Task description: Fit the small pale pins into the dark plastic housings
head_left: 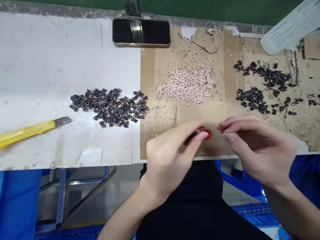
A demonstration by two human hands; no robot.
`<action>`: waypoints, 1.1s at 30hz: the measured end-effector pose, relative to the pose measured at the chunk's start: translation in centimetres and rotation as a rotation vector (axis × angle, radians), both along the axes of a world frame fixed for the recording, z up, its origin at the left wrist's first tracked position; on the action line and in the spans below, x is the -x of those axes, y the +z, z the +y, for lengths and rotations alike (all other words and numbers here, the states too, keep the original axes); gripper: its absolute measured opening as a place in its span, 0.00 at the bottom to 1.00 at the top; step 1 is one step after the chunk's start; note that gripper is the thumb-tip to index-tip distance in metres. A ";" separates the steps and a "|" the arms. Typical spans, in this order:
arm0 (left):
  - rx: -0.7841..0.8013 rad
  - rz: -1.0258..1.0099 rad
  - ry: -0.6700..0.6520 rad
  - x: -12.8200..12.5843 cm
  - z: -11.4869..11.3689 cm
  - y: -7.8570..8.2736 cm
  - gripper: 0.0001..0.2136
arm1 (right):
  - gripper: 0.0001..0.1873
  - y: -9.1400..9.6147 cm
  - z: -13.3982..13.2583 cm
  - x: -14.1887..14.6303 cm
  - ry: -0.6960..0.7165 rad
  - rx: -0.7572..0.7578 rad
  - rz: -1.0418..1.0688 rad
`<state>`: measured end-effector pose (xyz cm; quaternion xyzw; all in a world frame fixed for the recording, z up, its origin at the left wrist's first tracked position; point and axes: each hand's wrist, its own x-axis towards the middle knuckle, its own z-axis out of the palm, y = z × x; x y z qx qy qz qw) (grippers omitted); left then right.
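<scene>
We see the left hand (169,159) low at centre, fingers (188,132) clamped on a small red disc (207,133) over the cardboard sheet (161,134). Just beside it, the right hand (261,151) has thumb and forefinger (231,126) pinched together on a pale speck, too small to tell. Farther up lie pale pink granules (189,85), dark pieces (264,79), more dark pieces (109,107) on the white bench (49,69), a yellow utility knife (21,135) at left, and a phone (154,32) at top

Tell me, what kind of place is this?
It's probably a workbench in a small factory. Tiny black parts and pale parts lie in separate heaps, a yellow knife sits nearby, and the left hand and right hand work at a red piece.
</scene>
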<state>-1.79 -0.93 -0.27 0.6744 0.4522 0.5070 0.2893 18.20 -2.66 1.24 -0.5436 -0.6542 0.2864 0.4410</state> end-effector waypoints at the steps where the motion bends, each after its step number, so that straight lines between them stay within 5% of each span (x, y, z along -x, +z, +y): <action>1: 0.075 -0.029 0.026 0.4 -0.2 -0.1 0.08 | 0.12 -0.1 -0.2 -0.3 0.021 -0.064 -0.140; 6: 0.330 -0.124 0.068 1.7 -0.8 -0.5 0.06 | 0.16 -0.4 -0.3 -0.9 0.171 -0.260 -0.599; 14: 0.284 -0.139 0.058 1.9 -0.6 -0.4 0.10 | 0.18 -0.2 -0.2 -0.9 0.243 -0.251 -0.701; 18: 0.365 -0.194 -0.007 1.7 -0.7 -0.1 0.11 | 0.18 0.3 -0.6 -0.7 0.154 -0.125 -0.541; 25: 0.758 -0.577 -0.254 -0.3 -0.4 0.6 0.10 | 0.09 1.7 -1.2 1.2 -0.050 0.208 0.089; 33: 0.851 -0.701 -0.304 -0.4 -0.2 0.8 0.10 | 0.10 1.8 -1.1 1.6 -0.003 0.183 0.165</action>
